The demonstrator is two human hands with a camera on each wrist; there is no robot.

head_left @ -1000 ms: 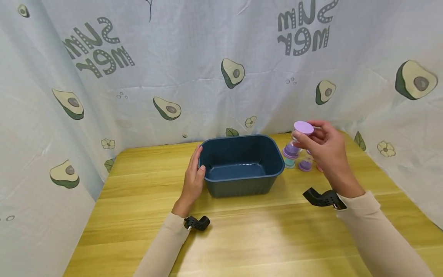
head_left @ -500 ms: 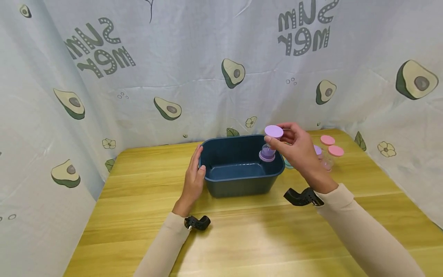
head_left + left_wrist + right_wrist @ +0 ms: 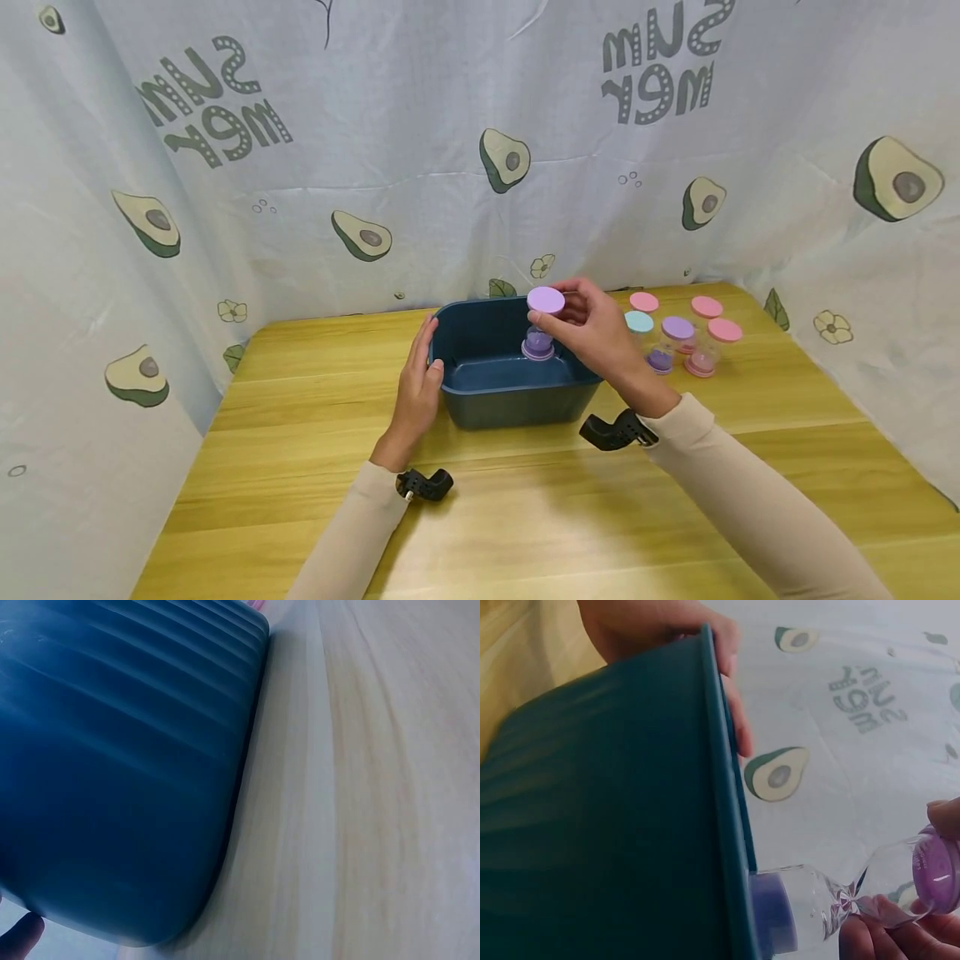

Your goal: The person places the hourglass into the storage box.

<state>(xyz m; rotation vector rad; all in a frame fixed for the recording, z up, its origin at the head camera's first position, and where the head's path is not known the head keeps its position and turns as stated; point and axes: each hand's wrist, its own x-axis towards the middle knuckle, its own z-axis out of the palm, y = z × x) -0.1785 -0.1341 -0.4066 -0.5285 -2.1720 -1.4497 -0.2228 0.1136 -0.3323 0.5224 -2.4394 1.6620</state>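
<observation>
A sand timer [image 3: 538, 342] with purple caps and purple sand hangs upright over the blue plastic bin [image 3: 517, 408]. My right hand [image 3: 600, 337] grips it near the top cap, thumb on one side and fingers on the other. In the right wrist view, the timer's clear glass [image 3: 814, 900] shows, with its lower end partly hidden behind the bin's rim [image 3: 718, 750]. My left hand [image 3: 416, 396] rests against the bin's left end with fingers extended and the thumb at the rim. The left wrist view is mostly filled by the bin's outer wall [image 3: 112, 772].
Several more sand timers stand on the wooden table [image 3: 300, 467] right of the bin: a teal-capped one [image 3: 639, 322], a purple-capped one [image 3: 678, 328] and pink-capped ones [image 3: 724, 331]. An avocado-print curtain [image 3: 420, 167] hangs behind the table.
My right hand has carried the purple sand timer leftward from the group of timers to above the bin, uncovering the timers behind. My left hand has stayed at the bin's left end.
</observation>
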